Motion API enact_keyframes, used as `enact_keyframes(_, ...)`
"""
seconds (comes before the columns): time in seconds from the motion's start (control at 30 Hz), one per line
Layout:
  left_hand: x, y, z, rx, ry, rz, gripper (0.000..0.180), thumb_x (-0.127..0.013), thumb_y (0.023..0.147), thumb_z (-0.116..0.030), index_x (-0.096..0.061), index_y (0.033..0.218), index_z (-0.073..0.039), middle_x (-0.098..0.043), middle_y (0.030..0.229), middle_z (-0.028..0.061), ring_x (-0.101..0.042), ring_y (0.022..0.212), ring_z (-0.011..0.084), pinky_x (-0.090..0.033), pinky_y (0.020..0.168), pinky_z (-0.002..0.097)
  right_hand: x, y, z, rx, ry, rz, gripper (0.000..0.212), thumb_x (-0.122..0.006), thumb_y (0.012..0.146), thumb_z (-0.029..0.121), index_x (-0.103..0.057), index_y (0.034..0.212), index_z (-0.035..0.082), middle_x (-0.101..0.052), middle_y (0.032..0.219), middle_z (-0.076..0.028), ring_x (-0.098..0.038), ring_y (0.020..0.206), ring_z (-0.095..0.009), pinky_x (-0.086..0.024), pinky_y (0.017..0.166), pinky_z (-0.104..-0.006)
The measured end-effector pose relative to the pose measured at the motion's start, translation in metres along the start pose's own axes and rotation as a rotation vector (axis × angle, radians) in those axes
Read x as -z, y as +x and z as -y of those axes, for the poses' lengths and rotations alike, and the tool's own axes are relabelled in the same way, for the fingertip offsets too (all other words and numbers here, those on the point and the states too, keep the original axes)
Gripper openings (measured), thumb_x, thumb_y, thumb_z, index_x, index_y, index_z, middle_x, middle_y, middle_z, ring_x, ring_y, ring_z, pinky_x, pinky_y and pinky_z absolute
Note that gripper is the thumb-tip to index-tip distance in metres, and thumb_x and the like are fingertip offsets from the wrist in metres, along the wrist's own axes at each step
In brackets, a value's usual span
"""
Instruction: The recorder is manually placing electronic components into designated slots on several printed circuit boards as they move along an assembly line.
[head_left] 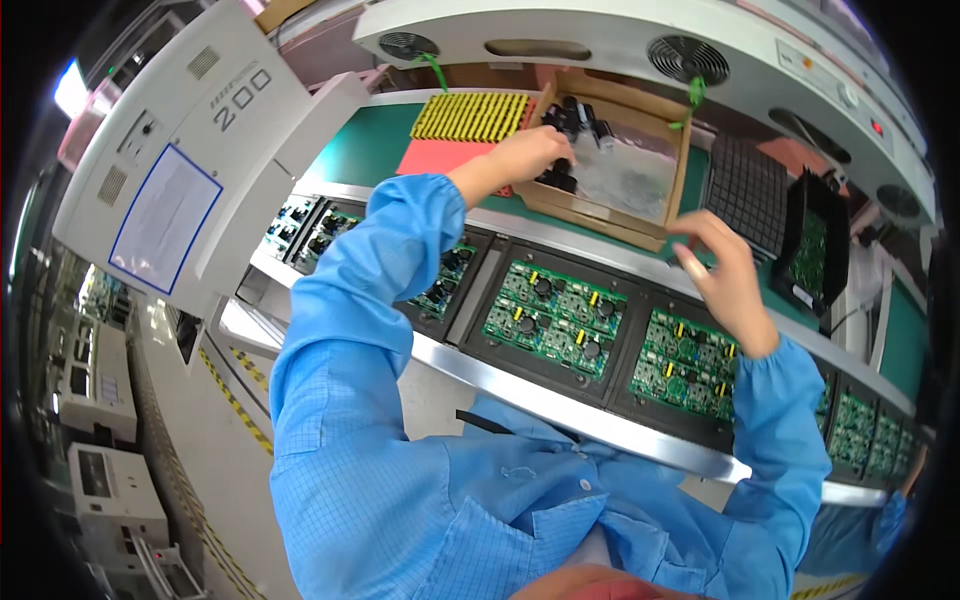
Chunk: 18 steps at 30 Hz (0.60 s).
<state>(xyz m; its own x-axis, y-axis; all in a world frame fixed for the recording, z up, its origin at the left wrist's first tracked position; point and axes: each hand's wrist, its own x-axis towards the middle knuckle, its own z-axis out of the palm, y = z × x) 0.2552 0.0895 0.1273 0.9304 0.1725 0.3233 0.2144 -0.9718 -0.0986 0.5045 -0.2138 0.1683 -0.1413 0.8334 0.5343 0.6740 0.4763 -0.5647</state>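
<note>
My left hand (535, 155) reaches over the left side of a shallow cardboard box (600, 222). Its fingers are bent together beside black cylindrical capacitors (575, 118); what they grip is hidden. Off the box's near right corner is my right hand (725, 275), its fingers curved and thumb apart from the index finger. No held thing can be made out there. Below the hands, green circuit boards (556, 315) lie in a black carrier (470, 345). More green boards (685, 362) sit in the carrier below my right hand. Small yellow and round black parts stand on them.
Left of the box lie yellow-black components in rows (470, 117) and a pink sheet (440, 157). A black grid tray (745, 195) and a black bin (805, 270) stand to the right. A white machine (200, 140) flanks the line; a fan housing (600, 40) hangs above.
</note>
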Motion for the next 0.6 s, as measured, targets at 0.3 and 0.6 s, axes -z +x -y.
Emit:
enact_keyframes(0.3, -0.007, 0.015, 0.009, -0.101, -0.009, 0.137, 0.039, -0.072, 0.073, 0.004, -0.074, 0.109, -0.01, -0.072, 0.109, 0.0072, -0.064, 0.109, 0.031, -0.054, 0.096, 0.0412, -0.13, 0.18, -0.126, -0.002, -0.421, -0.039, 0.055, -0.078, 0.08, 0.006, -0.057, 0.131, 0.005, -0.061, 0.122, -0.015, -0.063, 0.11, -0.039, -0.052, 0.093, -0.0464)
enact_keyframes(0.6, -0.025, 0.024, 0.008, 0.017, 0.09, 0.19, 0.032, -0.077, 0.077, -0.012, -0.071, 0.108, -0.01, -0.071, 0.104, 0.0072, -0.067, 0.103, 0.0308, -0.055, 0.094, 0.0426, -0.15, 0.198, -0.168, -0.081, -0.44, -0.049, 0.049, -0.071, 0.081, 0.003, -0.06, 0.128, 0.001, -0.06, 0.119, -0.022, -0.061, 0.114, -0.043, -0.051, 0.099, -0.0462)
